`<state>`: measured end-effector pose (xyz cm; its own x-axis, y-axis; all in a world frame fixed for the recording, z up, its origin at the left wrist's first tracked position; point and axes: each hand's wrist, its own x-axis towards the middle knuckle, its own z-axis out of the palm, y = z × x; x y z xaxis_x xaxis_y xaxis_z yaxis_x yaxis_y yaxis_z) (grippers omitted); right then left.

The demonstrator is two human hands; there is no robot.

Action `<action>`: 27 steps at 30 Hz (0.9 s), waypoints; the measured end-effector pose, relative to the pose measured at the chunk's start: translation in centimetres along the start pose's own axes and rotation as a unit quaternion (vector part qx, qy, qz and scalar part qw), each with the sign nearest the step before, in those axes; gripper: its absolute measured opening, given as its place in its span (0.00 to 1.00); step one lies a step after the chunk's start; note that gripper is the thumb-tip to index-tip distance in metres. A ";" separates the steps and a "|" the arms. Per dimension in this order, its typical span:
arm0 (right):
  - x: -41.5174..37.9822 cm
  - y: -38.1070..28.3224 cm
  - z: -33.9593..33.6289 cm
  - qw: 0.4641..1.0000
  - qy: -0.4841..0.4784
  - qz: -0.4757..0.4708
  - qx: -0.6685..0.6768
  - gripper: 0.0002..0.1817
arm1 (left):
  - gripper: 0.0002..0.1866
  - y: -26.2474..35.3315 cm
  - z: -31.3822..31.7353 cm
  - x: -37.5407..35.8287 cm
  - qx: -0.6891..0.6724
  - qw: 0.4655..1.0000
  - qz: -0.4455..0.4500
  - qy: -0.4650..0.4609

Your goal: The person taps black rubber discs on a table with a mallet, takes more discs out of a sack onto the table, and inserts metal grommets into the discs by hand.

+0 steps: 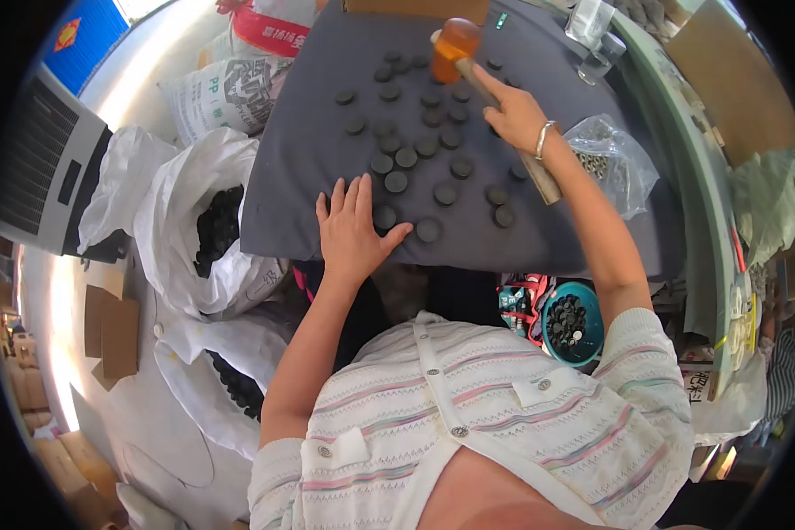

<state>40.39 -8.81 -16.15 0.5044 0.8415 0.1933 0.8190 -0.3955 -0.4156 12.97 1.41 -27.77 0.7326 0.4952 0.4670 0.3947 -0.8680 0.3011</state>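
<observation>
My right hand (514, 113) is wrapped around the wooden handle of a mallet (456, 53) with a translucent orange head. That head is over the far part of a table covered in dark grey cloth (296, 208). Black round discs lie scattered across the cloth, such as one disc (396, 182) near the middle. My left hand (355, 228) rests palm down at the near left of the table, fingers spread. Beside its thumb and index finger is a black disc (385, 217), and another disc (428, 230) lies just right of the thumb tip.
A clear plastic bag of small metal parts (611, 163) lies at the table's right. Clear cups (602, 58) are at the far right corner. White sacks (163, 199) with black pieces stand on the left. A teal bowl (599, 340) of black pieces is below the near edge.
</observation>
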 end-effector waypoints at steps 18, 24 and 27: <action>2.9 1.3 3.4 0.999 -0.015 -0.030 -0.030 0.39 | 0.48 -0.4 -0.3 0.5 -0.004 1.000 0.004 0.008; 2.0 0.6 4.3 0.995 -0.048 0.010 -0.087 0.39 | 0.48 -0.1 -0.2 0.0 -0.006 1.000 0.002 -0.013; 1.4 0.3 2.2 0.998 -0.052 0.016 -0.035 0.38 | 0.48 -0.4 -0.5 -0.2 -0.004 1.000 -0.001 -0.014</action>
<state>40.74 -6.99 -18.01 0.5021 0.8606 0.0855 0.8218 -0.4441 -0.3570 12.33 1.69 -27.60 0.7473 0.4950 0.4433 0.3919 -0.8671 0.3076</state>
